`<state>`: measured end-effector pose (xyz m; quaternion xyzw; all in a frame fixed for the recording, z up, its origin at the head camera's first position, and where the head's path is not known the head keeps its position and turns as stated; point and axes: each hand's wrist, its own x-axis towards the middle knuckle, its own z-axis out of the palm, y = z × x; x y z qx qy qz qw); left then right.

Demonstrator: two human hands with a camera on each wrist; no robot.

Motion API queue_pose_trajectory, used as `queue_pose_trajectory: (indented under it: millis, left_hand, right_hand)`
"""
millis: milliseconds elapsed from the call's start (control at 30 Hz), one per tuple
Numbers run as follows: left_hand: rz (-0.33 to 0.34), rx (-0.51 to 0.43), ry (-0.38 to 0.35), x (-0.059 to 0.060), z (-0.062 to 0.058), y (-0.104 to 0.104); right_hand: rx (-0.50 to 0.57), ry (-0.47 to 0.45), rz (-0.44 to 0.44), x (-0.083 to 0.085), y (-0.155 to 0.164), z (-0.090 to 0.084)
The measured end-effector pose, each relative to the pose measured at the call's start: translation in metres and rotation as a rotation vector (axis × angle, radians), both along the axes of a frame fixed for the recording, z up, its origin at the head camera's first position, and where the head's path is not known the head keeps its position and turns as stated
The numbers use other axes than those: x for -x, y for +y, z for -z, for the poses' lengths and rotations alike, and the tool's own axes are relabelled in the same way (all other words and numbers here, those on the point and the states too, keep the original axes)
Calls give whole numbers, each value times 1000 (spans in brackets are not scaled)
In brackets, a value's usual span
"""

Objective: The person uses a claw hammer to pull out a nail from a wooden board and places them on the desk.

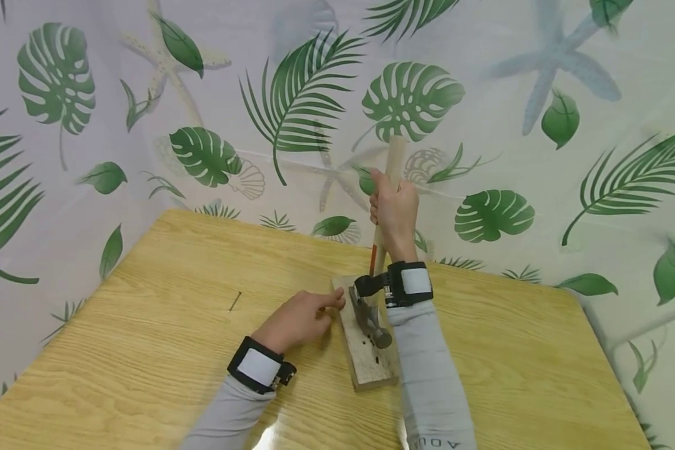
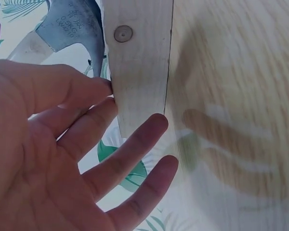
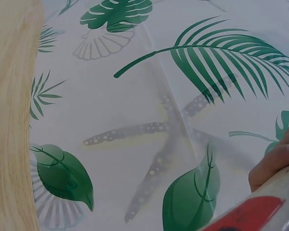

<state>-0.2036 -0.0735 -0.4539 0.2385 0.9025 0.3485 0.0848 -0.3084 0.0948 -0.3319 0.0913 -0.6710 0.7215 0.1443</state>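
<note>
Two hands share the work: the right hand (image 1: 394, 212) is clenched round the hammer (image 1: 371, 312) handle, tilting it upright so the claw bears on the wood block (image 1: 365, 356), while the left hand's (image 1: 298, 322) straight fingers (image 2: 135, 144) steady the block on the tabletop (image 1: 146, 350).

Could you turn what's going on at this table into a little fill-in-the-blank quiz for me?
1. The right hand grips the wooden handle of a ____.
2. The left hand's fingertips touch the edge of the wooden ____, which lies on the table.
3. The hammer head rests on the ____.
4. A loose ____ lies on the table, left of both hands.

Missing words: hammer; block; block; nail
</note>
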Motion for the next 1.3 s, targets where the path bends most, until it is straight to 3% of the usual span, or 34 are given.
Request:
queue_pose_trajectory:
  millis: [267,667,867,1033,1300]
  left_hand:
    - [-17,49,66,-3,-1,5]
    - [-59,65,75,-5,1,9]
    - [-78,71,78,-7,-1,11]
    - [-85,99,69,-8,-1,13]
    - [-68,90,59,-7,-3,14]
  right_hand:
    - [47,165,25,-36,6,-3]
    - [45,431,92,-89,9,1]
    - [47,475,115,-103,11,2]
    - [131,539,102,-116,16,4]
    - [287,683,75,-152,22,-3]
